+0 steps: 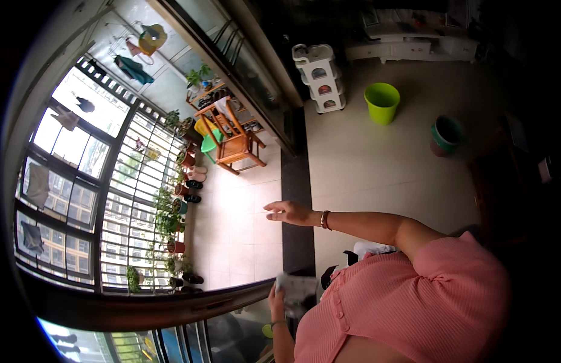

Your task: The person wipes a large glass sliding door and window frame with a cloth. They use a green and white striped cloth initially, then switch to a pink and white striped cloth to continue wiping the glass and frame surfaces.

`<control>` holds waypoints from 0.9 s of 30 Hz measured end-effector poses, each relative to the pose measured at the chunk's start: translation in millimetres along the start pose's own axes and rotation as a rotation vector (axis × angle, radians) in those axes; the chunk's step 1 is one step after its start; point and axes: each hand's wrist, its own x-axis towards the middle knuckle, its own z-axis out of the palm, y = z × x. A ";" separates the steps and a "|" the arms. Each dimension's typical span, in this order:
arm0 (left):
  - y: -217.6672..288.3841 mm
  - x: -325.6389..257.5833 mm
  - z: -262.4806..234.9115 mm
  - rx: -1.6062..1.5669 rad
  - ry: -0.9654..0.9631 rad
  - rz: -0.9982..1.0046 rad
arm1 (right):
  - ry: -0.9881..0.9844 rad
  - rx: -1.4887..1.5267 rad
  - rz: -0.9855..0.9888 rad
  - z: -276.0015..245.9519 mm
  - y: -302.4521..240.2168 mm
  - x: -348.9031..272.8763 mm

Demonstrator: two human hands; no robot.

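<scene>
My right hand (286,213) reaches out over the pale floor, a bracelet on its wrist. Its fingers are stretched and apart, and nothing is in them. Lower down, my left hand (276,301) is closed on the edge of a grey-and-white flat, folded-looking piece (298,294). That piece is blurred, so I cannot tell whether it is cloth or a packet. It is close to my pink top and beside the frame of the sliding door (232,307).
Past the dark threshold (297,199) lies a balcony with a wooden chair (237,145), a green stool (211,141), potted plants (167,215), shoes and hanging clothes (134,69). Indoors stand a white shelf rack (322,78), a lime-green bin (381,104) and a darker bin (445,136).
</scene>
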 end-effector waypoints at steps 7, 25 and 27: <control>242.9 62.9 249.1 -0.287 -0.430 0.131 | 0.317 -0.285 0.045 -142.0 98.5 -38.4; 285.6 239.8 502.7 -0.524 -0.811 -0.313 | 0.648 0.299 0.386 -370.7 127.9 -48.1; 294.1 264.2 525.5 -0.521 -0.868 -0.336 | 0.665 0.275 0.364 -404.5 135.8 -38.2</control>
